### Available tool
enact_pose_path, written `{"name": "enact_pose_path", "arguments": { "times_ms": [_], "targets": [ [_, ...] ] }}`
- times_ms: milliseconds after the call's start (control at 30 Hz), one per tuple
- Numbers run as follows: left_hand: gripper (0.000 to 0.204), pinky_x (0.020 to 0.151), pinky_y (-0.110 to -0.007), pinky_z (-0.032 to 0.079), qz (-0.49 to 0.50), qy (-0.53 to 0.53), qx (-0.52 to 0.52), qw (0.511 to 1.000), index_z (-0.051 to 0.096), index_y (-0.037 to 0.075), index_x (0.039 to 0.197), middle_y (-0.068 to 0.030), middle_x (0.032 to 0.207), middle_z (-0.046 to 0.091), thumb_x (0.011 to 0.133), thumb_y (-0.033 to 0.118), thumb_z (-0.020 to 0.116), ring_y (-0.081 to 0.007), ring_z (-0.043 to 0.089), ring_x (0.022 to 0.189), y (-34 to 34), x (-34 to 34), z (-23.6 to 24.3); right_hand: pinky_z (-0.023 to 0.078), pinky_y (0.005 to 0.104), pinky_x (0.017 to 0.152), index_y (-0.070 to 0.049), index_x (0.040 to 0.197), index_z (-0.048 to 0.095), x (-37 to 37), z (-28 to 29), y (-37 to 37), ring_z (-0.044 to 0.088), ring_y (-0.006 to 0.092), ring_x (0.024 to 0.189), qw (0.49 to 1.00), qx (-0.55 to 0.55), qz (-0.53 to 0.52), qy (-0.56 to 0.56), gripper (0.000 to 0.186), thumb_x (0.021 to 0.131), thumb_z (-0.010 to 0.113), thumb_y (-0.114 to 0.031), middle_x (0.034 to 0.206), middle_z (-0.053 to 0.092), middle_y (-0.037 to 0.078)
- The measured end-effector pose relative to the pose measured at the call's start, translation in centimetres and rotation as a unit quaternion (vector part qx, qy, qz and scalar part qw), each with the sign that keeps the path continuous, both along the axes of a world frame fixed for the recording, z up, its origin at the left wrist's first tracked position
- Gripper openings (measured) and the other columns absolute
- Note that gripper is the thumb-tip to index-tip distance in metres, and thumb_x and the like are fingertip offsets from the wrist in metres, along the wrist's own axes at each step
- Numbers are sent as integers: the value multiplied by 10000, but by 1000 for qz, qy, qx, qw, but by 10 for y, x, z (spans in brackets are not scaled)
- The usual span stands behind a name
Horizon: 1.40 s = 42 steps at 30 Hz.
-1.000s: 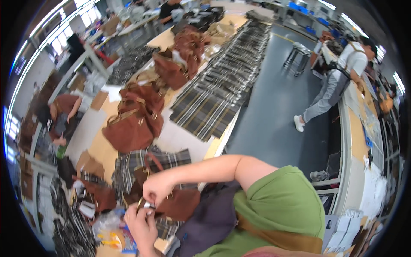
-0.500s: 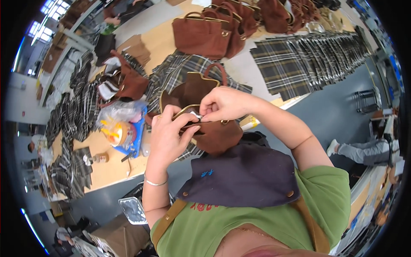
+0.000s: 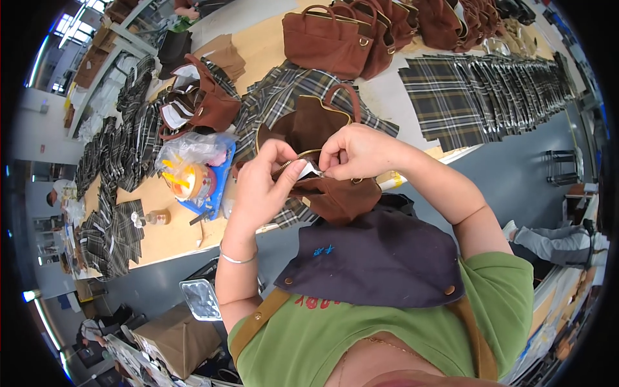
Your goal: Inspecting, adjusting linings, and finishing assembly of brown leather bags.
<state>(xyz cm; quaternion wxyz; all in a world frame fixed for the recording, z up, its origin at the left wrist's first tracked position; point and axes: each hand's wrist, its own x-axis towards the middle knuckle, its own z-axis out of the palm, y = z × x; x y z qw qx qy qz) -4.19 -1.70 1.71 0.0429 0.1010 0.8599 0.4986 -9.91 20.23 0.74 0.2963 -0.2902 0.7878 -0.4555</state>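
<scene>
A reddish-brown handbag with a dark brown inside stands at the table edge in front of my body, its mouth spread wide. My left hand pinches the bag's zipper edge between thumb and fingers. Close beside it, my right hand is closed, with its fingertips pinching the bag's opening. Between both sets of fingertips shows a small white piece inside the opening. What exactly lies under the right fingertips is hidden. One curved handle rises behind the right hand.
Plaid fabric lies under and behind the bag. To the left are another brown bag, a blue tray with a tub, and a small bottle. More finished-looking bags and overlapping plaid panels cover the far side.
My fingers have shifted along the bag's opening, and more of the zipper edge and white piece shows between them. The whole view has moved slightly.
</scene>
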Motion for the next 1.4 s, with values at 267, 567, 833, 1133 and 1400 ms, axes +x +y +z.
{"name": "enact_pose_path", "arguments": {
  "times_ms": [267,567,833,1133,1400],
  "targets": [
    [283,796,-258,452,-175,-27,17,984,525,35,1029,-48,908,595,786,-46,645,-97,553,899,-5,-24,1,513,297,638,-23,861,716,4,3,-3,658,155,660,1000,-8,4,-13,177,728,698,-139,734,694,66],
    [340,630,-264,456,-93,-61,45,993,497,32,1023,-62,893,633,738,52,683,-86,575,761,3,-21,-7,532,301,663,-23,771,711,9,2,-6,682,187,669,999,-8,-21,43,154,692,698,-154,696,692,87],
    [295,653,-198,453,-96,-153,101,978,489,32,976,-11,877,601,742,-47,651,-42,543,767,7,-15,-2,521,304,641,-28,779,709,9,2,-7,675,182,655,999,-5,0,34,146,690,685,-142,686,684,85],
    [366,815,-299,449,-232,94,-118,961,628,63,933,-80,1014,595,623,70,821,-192,564,939,-12,-13,17,509,295,639,-50,867,725,6,0,1,657,147,653,1000,1,-17,-15,168,739,698,-156,715,690,55],
    [176,800,-371,435,-109,157,-196,962,700,89,791,-56,1059,594,670,136,819,-260,531,937,2,1,1,493,321,641,-62,896,723,4,-7,0,643,185,662,998,-6,-6,56,153,781,680,-152,717,672,61]
  ]
}}
